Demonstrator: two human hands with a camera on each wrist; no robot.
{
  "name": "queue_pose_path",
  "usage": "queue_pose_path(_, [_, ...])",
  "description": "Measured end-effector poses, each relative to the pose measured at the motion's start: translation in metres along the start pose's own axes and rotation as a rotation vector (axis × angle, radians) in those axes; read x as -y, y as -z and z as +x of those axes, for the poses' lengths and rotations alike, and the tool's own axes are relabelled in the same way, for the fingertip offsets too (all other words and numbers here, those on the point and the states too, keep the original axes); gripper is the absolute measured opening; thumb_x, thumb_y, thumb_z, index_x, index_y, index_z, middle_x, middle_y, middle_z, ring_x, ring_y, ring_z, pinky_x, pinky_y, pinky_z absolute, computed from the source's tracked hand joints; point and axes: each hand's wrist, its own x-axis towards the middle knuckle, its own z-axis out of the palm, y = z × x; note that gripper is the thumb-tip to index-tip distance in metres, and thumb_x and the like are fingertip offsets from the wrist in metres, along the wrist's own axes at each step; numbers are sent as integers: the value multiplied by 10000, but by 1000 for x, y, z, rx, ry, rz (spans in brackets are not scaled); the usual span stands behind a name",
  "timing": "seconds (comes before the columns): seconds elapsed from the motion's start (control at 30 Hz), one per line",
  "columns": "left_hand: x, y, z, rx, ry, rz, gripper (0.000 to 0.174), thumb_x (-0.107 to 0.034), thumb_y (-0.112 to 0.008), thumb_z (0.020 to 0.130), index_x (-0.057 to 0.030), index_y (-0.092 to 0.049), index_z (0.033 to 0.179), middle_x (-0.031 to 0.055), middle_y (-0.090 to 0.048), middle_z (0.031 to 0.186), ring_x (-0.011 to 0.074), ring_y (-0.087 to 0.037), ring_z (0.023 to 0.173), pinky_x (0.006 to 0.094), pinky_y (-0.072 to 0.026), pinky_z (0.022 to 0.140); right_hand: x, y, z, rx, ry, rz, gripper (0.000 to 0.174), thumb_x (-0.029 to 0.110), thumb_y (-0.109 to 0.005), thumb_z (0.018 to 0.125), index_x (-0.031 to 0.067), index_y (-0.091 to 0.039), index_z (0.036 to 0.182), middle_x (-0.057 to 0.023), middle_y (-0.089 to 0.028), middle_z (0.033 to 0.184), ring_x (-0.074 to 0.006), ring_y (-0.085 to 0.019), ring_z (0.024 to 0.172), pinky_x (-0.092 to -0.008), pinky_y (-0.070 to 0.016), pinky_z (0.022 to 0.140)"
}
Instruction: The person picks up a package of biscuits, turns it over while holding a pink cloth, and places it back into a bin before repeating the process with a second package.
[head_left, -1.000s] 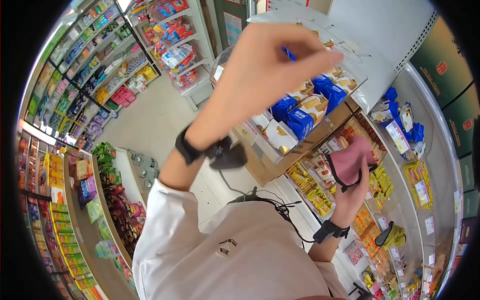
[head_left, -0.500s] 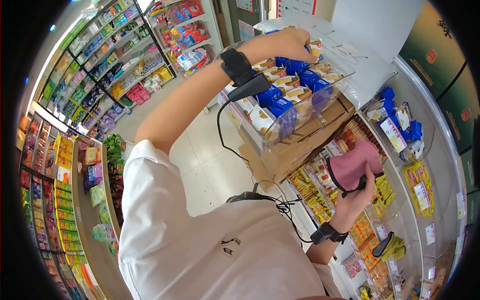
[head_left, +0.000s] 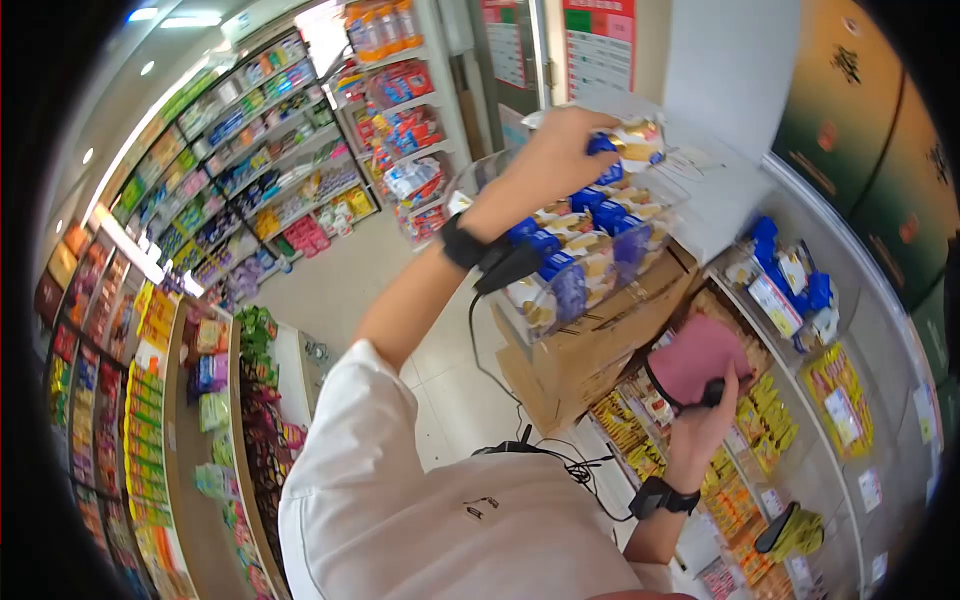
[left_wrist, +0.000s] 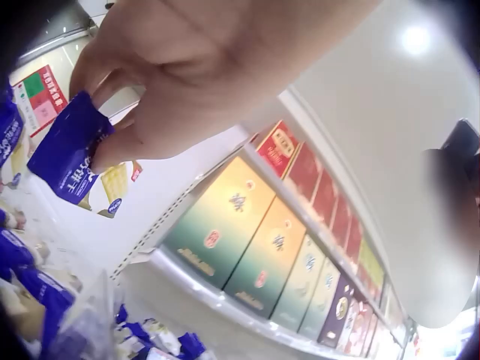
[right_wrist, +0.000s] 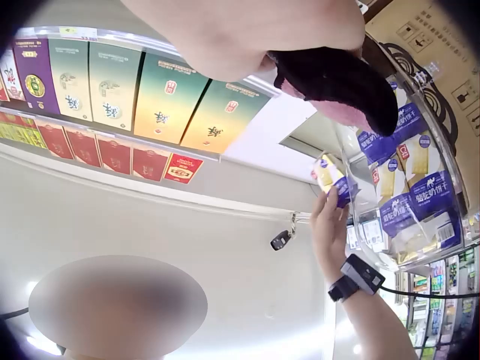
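My left hand [head_left: 560, 155] reaches over a clear bin [head_left: 535, 325] and pinches a blue and white biscuit packet [head_left: 640, 145] between thumb and fingers. In the left wrist view, that packet [left_wrist: 71, 150] hangs tilted from the fingertips, above other packets. Several blue packets [head_left: 590, 240] like it fill the bin. Lower right, my right hand [head_left: 705, 425] holds a pink cloth piece [head_left: 695, 360] with black edging, its thumb against the edge. The right wrist view shows the cloth's black side [right_wrist: 337, 82] below my palm.
A cardboard box [head_left: 570, 370] supports the bin. Tiered snack shelves [head_left: 840, 480] curve along the right, with a yellow-green and black cloth piece [head_left: 795, 530] on them. Cables [head_left: 580, 470] hang by my waist. Green and orange boxes [right_wrist: 161, 97] line a shelf.
My left hand went from raised above the bin down to its far end, and now holds a packet up. The right hand keeps the pink cloth. The head view tilted upward.
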Motion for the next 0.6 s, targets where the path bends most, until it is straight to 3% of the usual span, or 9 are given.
queue_pose_path(0.1, [-50,18,-34,-68,98,-247,419,-147,-754,841,34,-661,1207,164,-729,945,187,-662,917,300,-510,829,1,-1,14,91,-66,32,321,266,-609,990,86,-599,1255,-39,-642,1225,-180,-595,1152,-373,-444,1012])
queue_pose_path(0.13, [-60,15,-48,-72,128,-375,433,-137,-756,850,30,-648,1235,128,-719,1000,160,-645,936,292,-502,844,2,-7,18,173,-107,107,333,257,-609,992,87,-590,1277,-45,-650,1238,-186,-599,1158,-377,-439,1023])
queue_pose_path(0.2, [-82,7,-73,-63,156,-583,472,-100,-761,858,17,-619,1292,74,-683,1108,125,-613,985,278,-483,872,10,-42,8,205,-12,19,351,301,-553,1029,83,-576,1303,-43,-642,1253,-194,-594,1178,-407,-432,1041])
queue_pose_path(0.27, [-101,-5,-99,-25,202,-711,525,-43,-771,842,8,-594,1334,67,-625,1223,114,-576,1063,262,-460,900,19,-74,-10,186,78,58,305,248,-582,1027,70,-551,1273,-53,-586,1153,-184,-580,1083,-388,-486,968])
queue_pose_path(0.33, [-111,-21,-116,61,212,-814,535,-37,-771,840,6,-591,1341,70,-624,1219,121,-578,1062,260,-464,893,13,-64,-5,250,406,-391,305,231,-557,1034,68,-543,1292,-75,-597,1152,-158,-594,942,-321,-526,784])
queue_pose_path(0.4, [-123,-36,-127,78,228,-950,537,-13,-769,830,6,-597,1339,76,-619,1219,139,-578,1062,260,-465,889,17,-70,-20,276,527,-561,335,238,-564,1027,61,-537,1310,-67,-616,1118,-114,-601,845,-260,-504,636])
queue_pose_path(0.5, [-124,-43,-141,85,249,-940,528,7,-759,830,8,-602,1334,88,-620,1199,150,-576,1070,259,-457,897,32,-82,-40,255,352,-319,354,261,-580,1019,44,-556,1298,-32,-641,1044,-54,-583,744,-203,-435,522])
queue_pose_path(0.6, [-117,-44,-143,115,205,-946,507,6,-749,838,11,-609,1326,101,-621,1201,161,-574,1083,267,-451,910,43,-77,-46,270,380,-464,316,261,-592,1012,20,-620,1215,-7,-667,978,-28,-560,659,-178,-412,506])
